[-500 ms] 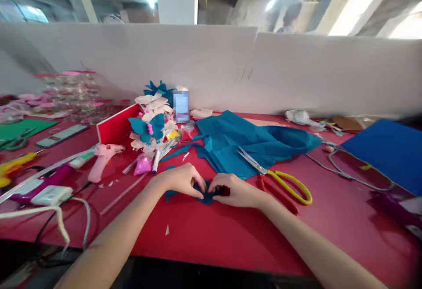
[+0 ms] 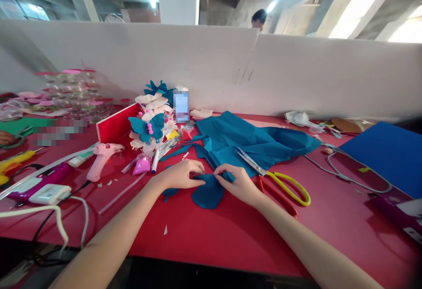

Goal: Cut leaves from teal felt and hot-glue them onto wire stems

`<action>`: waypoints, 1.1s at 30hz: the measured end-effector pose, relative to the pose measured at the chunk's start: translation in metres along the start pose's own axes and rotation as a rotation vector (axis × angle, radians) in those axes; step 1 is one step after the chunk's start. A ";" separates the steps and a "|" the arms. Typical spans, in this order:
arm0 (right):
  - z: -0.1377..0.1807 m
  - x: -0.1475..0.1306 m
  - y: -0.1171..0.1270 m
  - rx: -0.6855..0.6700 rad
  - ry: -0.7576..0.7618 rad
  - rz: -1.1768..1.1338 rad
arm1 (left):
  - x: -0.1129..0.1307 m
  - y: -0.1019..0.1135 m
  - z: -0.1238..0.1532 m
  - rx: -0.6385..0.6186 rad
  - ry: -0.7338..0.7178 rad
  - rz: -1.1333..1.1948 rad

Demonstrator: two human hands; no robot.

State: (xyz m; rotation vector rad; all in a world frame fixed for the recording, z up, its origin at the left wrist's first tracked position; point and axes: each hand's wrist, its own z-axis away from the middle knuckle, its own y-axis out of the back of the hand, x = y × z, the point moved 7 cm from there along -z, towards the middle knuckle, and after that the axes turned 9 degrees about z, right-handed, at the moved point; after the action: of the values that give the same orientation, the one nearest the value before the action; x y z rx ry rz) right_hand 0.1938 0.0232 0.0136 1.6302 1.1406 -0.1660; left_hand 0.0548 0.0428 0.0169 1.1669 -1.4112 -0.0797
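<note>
Between my hands is a teal fabric piece (image 2: 208,194), its rounded lower part spread toward me. My left hand (image 2: 185,173) pinches its upper left edge. My right hand (image 2: 235,182) pinches the upper right edge between thumb and fingers. Another teal cut piece (image 2: 170,191) lies partly under my left hand. Just beyond my hands is a large crumpled teal cloth (image 2: 244,137), and scissors (image 2: 263,172) with one yellow and one red handle rest open against it. A teal butterfly (image 2: 149,128) with pink beads sits on pale petals at the back left.
A pink glue gun (image 2: 103,159) lies to the left, near a white plug (image 2: 51,193) and cables. A lit phone (image 2: 181,106) stands at the back. Blue sheet material (image 2: 389,155) is at right. A white partition (image 2: 211,64) runs behind the red table (image 2: 184,236); a person's head shows beyond it.
The small teal piece, bunched under my fingers before, now hangs spread out between my hands. My right hand has shifted slightly right. A person's head shows more clearly over the partition.
</note>
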 end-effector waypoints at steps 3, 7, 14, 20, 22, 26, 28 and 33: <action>-0.001 0.002 0.004 0.064 -0.059 -0.085 | 0.004 0.010 0.000 0.133 0.003 0.046; -0.001 0.001 0.005 0.048 -0.110 -0.157 | 0.004 0.022 0.004 0.311 0.105 0.096; 0.000 -0.011 0.020 0.234 0.018 -0.136 | 0.019 0.026 0.005 0.440 -0.126 0.061; 0.005 -0.036 0.031 0.279 0.232 -0.001 | 0.035 0.024 0.016 0.517 -0.474 -0.206; 0.007 -0.040 0.033 0.302 0.265 0.034 | 0.037 0.024 0.017 0.527 -0.497 -0.234; 0.009 -0.040 0.032 0.302 0.275 0.030 | 0.041 0.022 0.018 0.529 -0.487 -0.222; 0.008 -0.038 0.029 0.267 0.244 0.003 | 0.044 0.019 0.015 0.484 -0.473 -0.153; 0.003 -0.025 0.017 0.157 -0.018 -0.093 | 0.033 0.014 0.004 0.425 -0.152 0.072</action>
State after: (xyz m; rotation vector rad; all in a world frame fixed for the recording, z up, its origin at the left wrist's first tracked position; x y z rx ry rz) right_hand 0.1946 0.0071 0.0391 1.7101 1.2156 -0.3363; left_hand 0.0519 0.0250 0.0481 1.4789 -1.6537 0.1952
